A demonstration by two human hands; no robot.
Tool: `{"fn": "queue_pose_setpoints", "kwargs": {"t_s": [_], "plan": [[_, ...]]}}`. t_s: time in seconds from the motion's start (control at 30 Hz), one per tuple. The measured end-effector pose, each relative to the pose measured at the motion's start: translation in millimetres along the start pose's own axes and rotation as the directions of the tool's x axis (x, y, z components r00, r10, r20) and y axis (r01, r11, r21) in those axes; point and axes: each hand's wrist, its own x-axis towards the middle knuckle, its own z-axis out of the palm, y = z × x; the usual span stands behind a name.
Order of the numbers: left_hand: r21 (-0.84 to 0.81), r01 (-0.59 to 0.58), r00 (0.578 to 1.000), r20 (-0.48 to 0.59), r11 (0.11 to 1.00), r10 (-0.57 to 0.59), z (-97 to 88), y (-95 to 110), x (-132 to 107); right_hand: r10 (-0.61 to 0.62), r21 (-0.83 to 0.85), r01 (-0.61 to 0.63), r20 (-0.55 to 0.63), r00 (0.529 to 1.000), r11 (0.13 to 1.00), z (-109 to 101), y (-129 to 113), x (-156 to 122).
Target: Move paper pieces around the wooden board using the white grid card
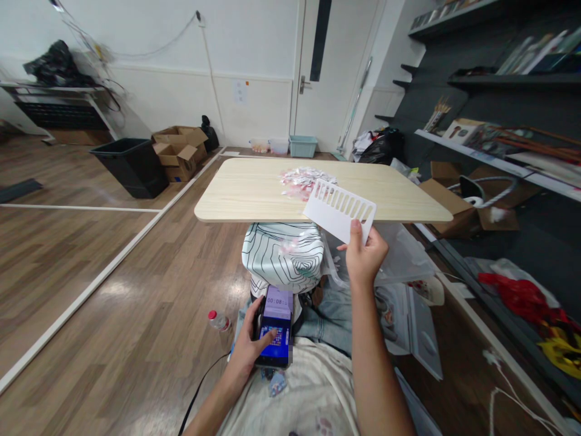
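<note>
My right hand [363, 257] is closed on the lower edge of a white slotted plastic plate [338, 209] and holds it up at the near edge of a light wooden table [254, 194]. Just beyond the plate, a pile of small pink and white packets [303, 180] lies on the tabletop. My left hand [247, 351] grips a phone [275, 327] with a lit screen, low over my lap, thumb on the screen. A cable runs down from the phone.
A patterned stool [282, 254] stands under the table. A water bottle [218, 321] lies on the floor at left. A black bin [131, 165] and cardboard boxes [179, 151] sit at back left. Clear plastic trays [403, 260] and shelves [499, 157] crowd the right.
</note>
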Motion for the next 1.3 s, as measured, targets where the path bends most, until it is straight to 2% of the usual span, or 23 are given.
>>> {"fn": "queue_pose_setpoints", "kwargs": {"t_s": [0.2,0.3,0.4,0.47,0.5,0.6,0.67,0.7,0.77,0.8,0.87,0.93,1.03,1.1,1.13,1.2,1.3], "plan": [[-0.014,0.078,0.995,0.057,0.997,-0.077,-7.2,17,1,0.003,0.006,-0.003,-0.001,1.000,1.000,0,0,0],[0.028,0.019,0.999,-0.045,0.999,-0.018,-13.9,33,8,0.003,0.007,-0.003,0.000,1.000,1.000,0,0,0],[0.083,-0.132,0.969,-0.197,0.988,0.146,-24.0,55,23,0.007,0.000,-0.007,0.005,1.000,1.000,0,1,0],[0.121,-0.300,0.899,-0.296,0.946,0.323,-31.5,75,35,0.008,-0.013,-0.008,0.005,1.000,1.000,-1,1,1],[0.143,-0.387,0.842,-0.348,0.911,0.413,-34.9,86,42,0.008,-0.017,-0.008,0.004,1.000,1.000,-1,1,1],[0.246,-0.594,0.634,-0.443,0.766,0.634,-41.8,127,63,0.008,-0.016,-0.008,-0.001,1.000,1.000,-1,1,1],[0.335,-0.680,0.493,-0.450,0.652,0.745,-43.6,156,76,0.008,-0.005,-0.008,-0.002,1.000,1.000,-1,1,1],[0.382,-0.700,0.437,-0.439,0.603,0.785,-43.9,171,82,0.008,-0.001,-0.008,-0.001,1.000,1.000,-1,1,1],[0.474,-0.701,0.377,-0.388,0.533,0.841,-43.9,198,96,0.010,0.000,-0.010,0.001,1.000,1.000,-1,0,1],[0.517,-0.687,0.370,-0.357,0.511,0.858,-43.6,210,104,0.012,-0.002,-0.012,0.002,1.000,1.000,-2,0,1],[0.592,-0.644,0.389,-0.292,0.485,0.874,-42.1,231,121,0.016,-0.006,-0.016,0.005,1.000,1.000,-2,1,1],[0.660,-0.579,0.454,-0.228,0.480,0.861,-39.2,247,140,0.018,-0.013,-0.018,0.007,1.000,1.000,-2,1,1],[0.762,-0.429,0.621,-0.141,0.485,0.771,-32.0,262,167,0.017,-0.021,-0.017,0.005,1.000,1.000,-3,3,1],[0.829,-0.316,0.737,-0.091,0.461,0.669,-26.4,266,181,0.015,-0.022,-0.015,0.001,1.000,1.000,-3,3,1],[0.860,-0.264,0.782,-0.074,0.437,0.618,-23.7,267,187,0.016,-0.024,-0.016,0.000,1.000,1.000,-3,4,1],[0.912,-0.193,0.835,-0.042,0.363,0.549,-19.3,266,197,0.017,-0.028,-0.017,0.000,1.000,0.999,-3,4,1],[0.960,-0.152,0.858,0.010,0.235,0.514,-16.9,263,209,0.022,-0.015,-0.022,-0.001,1.000,1.000,-3,4,1]]}}
